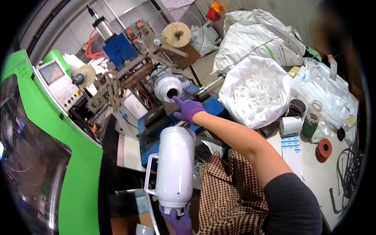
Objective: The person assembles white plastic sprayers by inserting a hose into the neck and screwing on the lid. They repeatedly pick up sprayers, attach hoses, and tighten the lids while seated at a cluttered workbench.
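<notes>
My left hand [179, 221], in a purple glove, is closed around the narrow lower end of a white jug body [175, 164] with a side handle. The jug stands nearly upright in front of me, its wide rounded end up. My right hand [190, 111], also gloved in purple, stretches forward to a second white jug body [166, 84] on the machine. Its index finger points at the dark round opening of that jug and seems to reach the rim; thumb and finger are spread, with nothing visibly held.
A blue and metal machine [121, 51] with tape rolls stands ahead; a green-framed machine [84, 176] is at left. At right, a white sack of rings [256, 92] adjoins a table [313, 184] with a label roll [291, 125], a bottle [312, 119] and a reddish-brown ring roll [323, 150].
</notes>
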Demonstrator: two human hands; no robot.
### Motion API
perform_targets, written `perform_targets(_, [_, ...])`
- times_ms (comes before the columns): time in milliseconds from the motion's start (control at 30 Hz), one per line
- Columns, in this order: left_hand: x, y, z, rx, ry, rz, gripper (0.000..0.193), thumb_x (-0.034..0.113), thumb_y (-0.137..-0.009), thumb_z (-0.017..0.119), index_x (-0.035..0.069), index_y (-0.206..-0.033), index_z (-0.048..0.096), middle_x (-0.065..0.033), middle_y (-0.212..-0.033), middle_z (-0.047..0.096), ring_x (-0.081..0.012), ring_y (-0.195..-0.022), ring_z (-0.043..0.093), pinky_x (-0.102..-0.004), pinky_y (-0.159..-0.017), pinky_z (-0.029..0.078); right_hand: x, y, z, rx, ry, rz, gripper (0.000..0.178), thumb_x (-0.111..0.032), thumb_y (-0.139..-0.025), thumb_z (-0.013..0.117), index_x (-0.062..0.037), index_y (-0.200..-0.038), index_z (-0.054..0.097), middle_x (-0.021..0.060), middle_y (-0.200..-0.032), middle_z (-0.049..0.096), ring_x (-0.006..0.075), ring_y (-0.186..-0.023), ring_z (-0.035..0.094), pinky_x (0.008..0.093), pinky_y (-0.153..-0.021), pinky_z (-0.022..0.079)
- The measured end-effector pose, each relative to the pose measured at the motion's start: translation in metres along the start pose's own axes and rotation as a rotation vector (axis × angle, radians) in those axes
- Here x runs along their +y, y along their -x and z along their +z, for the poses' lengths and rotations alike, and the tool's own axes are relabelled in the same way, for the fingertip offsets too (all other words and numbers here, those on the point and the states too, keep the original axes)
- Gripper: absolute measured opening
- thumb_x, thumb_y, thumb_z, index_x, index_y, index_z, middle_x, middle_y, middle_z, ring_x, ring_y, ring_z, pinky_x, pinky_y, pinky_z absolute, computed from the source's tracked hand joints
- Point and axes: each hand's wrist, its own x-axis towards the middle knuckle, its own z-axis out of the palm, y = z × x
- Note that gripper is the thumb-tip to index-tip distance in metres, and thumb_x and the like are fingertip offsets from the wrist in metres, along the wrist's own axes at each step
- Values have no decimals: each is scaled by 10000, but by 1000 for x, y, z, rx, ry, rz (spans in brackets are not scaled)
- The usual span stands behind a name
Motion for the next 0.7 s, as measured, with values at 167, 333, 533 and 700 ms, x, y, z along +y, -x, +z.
perform_targets(167, [23,-33,-11,43,-206,401,737,66,-909,679,314,-1512,336,-157,-1613,235,-451,-1384,399,-582,-977,543,-2,-25,5,234,117,-26,501,-398,-855,688,-167,-1283,568,128,-1216,634,346,-1141,634,470,-930,503])
perform_targets(333, [44,-89,-15,-54,-512,812,770,-86,-875,664,226,-1503,346,-196,-1588,242,-433,-1378,426,-491,-937,581,43,156,-5,815,-7,-445,426,-438,-699,790,-164,-998,662,83,-972,638,328,-931,611,464,-813,461])
perform_targets(533, [61,-187,84,-146,-390,596,752,14,-817,704,113,-1495,393,-146,-1563,335,-351,-1394,421,-457,-1047,486,92,346,-90,967,-1056,61,334,-292,-733,758,-38,-879,598,55,-936,648,173,-841,615,336,-792,509])
perform_targets(700, [34,-240,211,-237,-1222,1247,630,21,-667,739,208,-1266,671,-180,-1546,378,-513,-1368,375,-558,-1165,338,112,359,-124,600,-1069,-60,258,-166,-559,729,-51,-679,531,61,-783,617,171,-748,576,316,-747,477])
